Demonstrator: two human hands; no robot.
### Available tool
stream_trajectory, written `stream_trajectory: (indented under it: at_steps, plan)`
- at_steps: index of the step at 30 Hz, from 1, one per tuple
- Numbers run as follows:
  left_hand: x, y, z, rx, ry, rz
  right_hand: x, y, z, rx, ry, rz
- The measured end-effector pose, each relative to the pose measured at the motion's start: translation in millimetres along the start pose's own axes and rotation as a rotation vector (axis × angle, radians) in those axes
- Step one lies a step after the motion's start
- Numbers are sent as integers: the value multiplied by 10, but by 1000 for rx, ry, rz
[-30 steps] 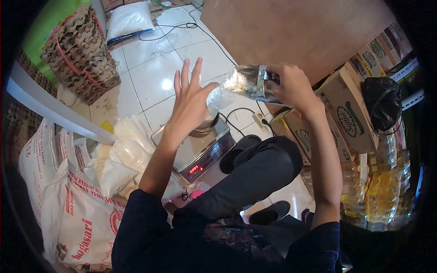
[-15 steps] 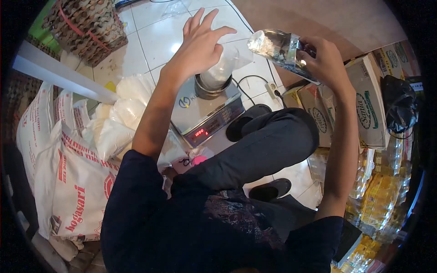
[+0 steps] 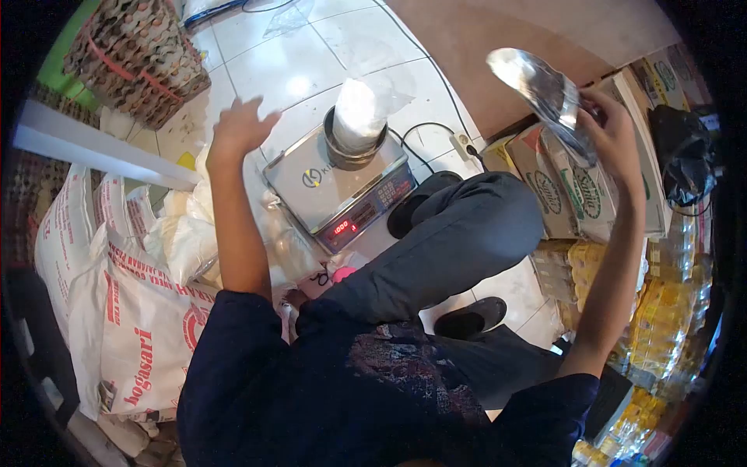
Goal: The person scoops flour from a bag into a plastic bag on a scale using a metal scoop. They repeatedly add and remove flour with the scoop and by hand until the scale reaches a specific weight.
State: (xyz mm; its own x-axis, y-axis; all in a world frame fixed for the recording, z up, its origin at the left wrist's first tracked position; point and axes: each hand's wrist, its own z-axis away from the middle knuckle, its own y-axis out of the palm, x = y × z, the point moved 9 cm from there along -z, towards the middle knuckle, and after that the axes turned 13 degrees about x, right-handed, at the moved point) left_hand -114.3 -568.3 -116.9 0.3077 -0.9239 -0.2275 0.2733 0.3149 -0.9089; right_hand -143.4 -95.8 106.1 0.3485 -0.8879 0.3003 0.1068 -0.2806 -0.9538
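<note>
My right hand [image 3: 611, 132] is wrapped round the handle end of a shiny metal scoop [image 3: 537, 86], raised at the right; its bowl looks bare. My left hand [image 3: 243, 128] hangs with fingers apart and nothing in it, left of the scale. On the scale [image 3: 307, 183], whose red display is lit, stands a dark metal container [image 3: 354, 159]. A clear plastic bag [image 3: 359, 117] with white contents sits upright in that container, its loose top spreading to the right.
Stacked egg trays [image 3: 140, 58] stand at the upper left, above a white post [image 3: 109, 144]. White printed sacks [image 3: 148, 335] and filled bags lie at the left. Cartons [image 3: 583, 187] and yellow bottles [image 3: 665, 327] line the right. A cable and power socket [image 3: 464, 146] lie beyond my knee.
My left hand has moved left, away from above the bag. The scoop has moved right and its white contents are gone. The bag looks fuller, and the display reading has changed.
</note>
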Motion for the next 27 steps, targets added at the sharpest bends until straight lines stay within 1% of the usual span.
stream_trajectory:
  at_steps: [1, 3, 4, 5, 7, 8, 9, 10, 11, 12, 13, 14, 15, 16, 17, 18, 19, 20, 21, 23, 24, 25, 26, 27]
  plan:
    - [48, 32, -22, -8, 20, 5, -186, -89, 137, 6, 37, -28]
    - [77, 93, -99, -23, 79, 8, -720, -283, 523, -99, 72, -38]
    - [-5, 46, -125, -125, 280, 53, -959, -385, 760, -152, 97, -40]
    - [-120, -27, -91, -223, 487, 100, -1144, -465, 1015, -152, 141, -42]
    - [-415, -318, 180, -441, 640, 193, -1453, -647, 1648, -171, 258, -39]
    - [-388, -319, 161, -423, 582, 286, -1477, -737, 2004, -203, 359, -1]
    - [-425, -341, 136, -420, 595, 351, -1674, -815, 2467, -268, 432, -55]
    - [-746, -526, 374, -442, 625, 365, -1728, -907, 2928, -332, 559, 96]
    - [-987, -663, 487, -490, 749, 320, -1789, -953, 3405, -371, 670, 124]
    - [-1191, -763, 552, -532, 902, 288, -1686, -980, 3814, -406, 806, 176]
    - [-1473, -916, 690, -571, 878, 181, -1622, -955, 4217, -443, 875, 125]
    - [-1520, -966, 592, -525, 961, 315, -1612, -890, 4729, -516, 878, 116]
    - [-1779, -1073, 628, -555, 1027, 205, -1699, -787, 5293, -550, 889, 70]
    - [-2037, -1120, 605, -575, 1131, 178, -1584, -687, 5738, -595, 957, 65]
    - [-2328, -1181, 625, -610, 1211, 149, -1459, -568, 6144, -588, 1075, 36]
    - [-2906, -1164, 1209, -578, 1436, 285, -1330, -404, 6509, -519, 1190, 18]
    - [-3335, -1199, 1840, -538, 1640, 422, -1206, -236, 6813, -444, 1288, -15]
    - [-3573, -1204, 1954, -523, 1692, 276, -1082, -87, 7132, -401, 1369, -46]
    - [-3915, -1171, 2107, -430, 1786, 277, -1095, 93, 7531, -432, 1383, 60]
    - [-4542, -1046, 2729, -282, 1940, 300, -777, 289, 7620, -107, 1642, 163]
    - [-4803, -975, 2800, 94, 1781, 573, -809, 507, 7836, 23, 1724, 92]
    - [-5051, -862, 2985, 219, 1833, 516, -800, 643, 7872, 193, 1751, 122]
    - [-5288, -744, 3167, 347, 1874, 456, -815, 773, 7950, 277, 1813, 125]
    - [-5439, -578, 3426, 216, 2134, 58, -850, 921, 8025, 362, 1872, 127]
